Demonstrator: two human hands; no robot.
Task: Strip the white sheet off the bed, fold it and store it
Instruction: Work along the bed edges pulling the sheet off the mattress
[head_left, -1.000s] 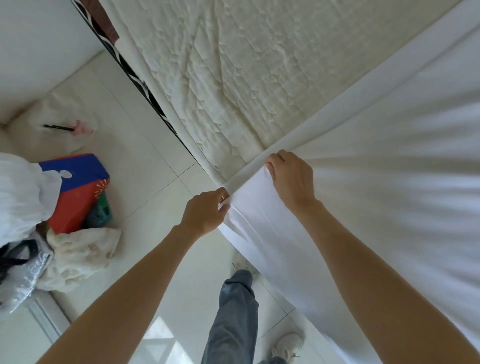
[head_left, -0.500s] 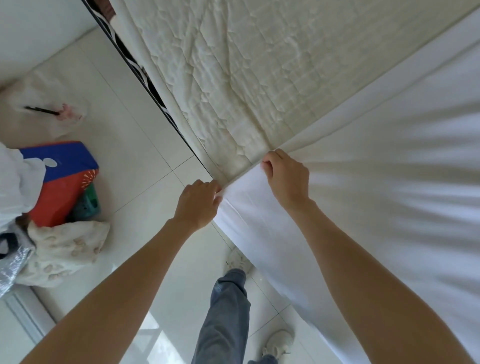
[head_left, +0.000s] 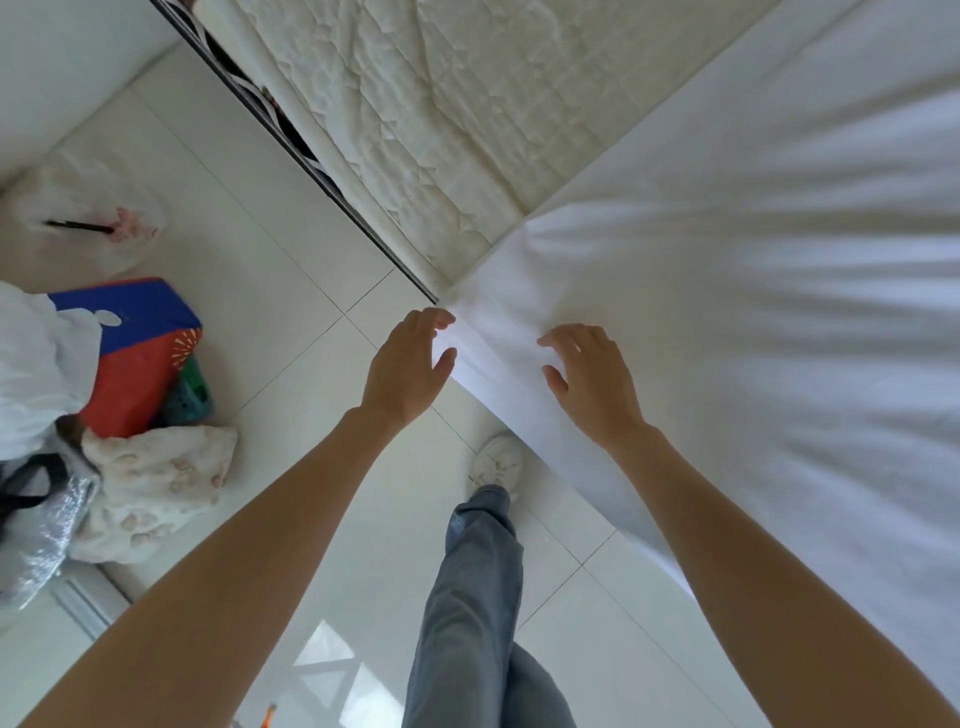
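Note:
The white sheet (head_left: 727, 322) covers the right part of the bed and hangs over its corner, drawn into creases that fan out from there. The cream quilted mattress (head_left: 467, 119) lies bare to the upper left of the sheet's edge. My left hand (head_left: 405, 369) is beside the hanging corner of the sheet with its fingers spread and relaxed, fingertips at the cloth's edge. My right hand (head_left: 592, 379) hovers over or lightly touches the sheet just right of the corner, fingers loose and holding nothing.
A dark bed frame edge (head_left: 291, 140) runs diagonally along the mattress. A red and blue box (head_left: 135, 353), a white bag (head_left: 36, 364), a cream patterned bundle (head_left: 156, 488) and a silver bag (head_left: 41, 540) crowd the tiled floor at left. My leg and white shoe (head_left: 498, 462) stand by the bed corner.
Both hands have let go of the sheet's corner and opened. They have drawn back slightly toward me, and the corner now lies over the bed's edge.

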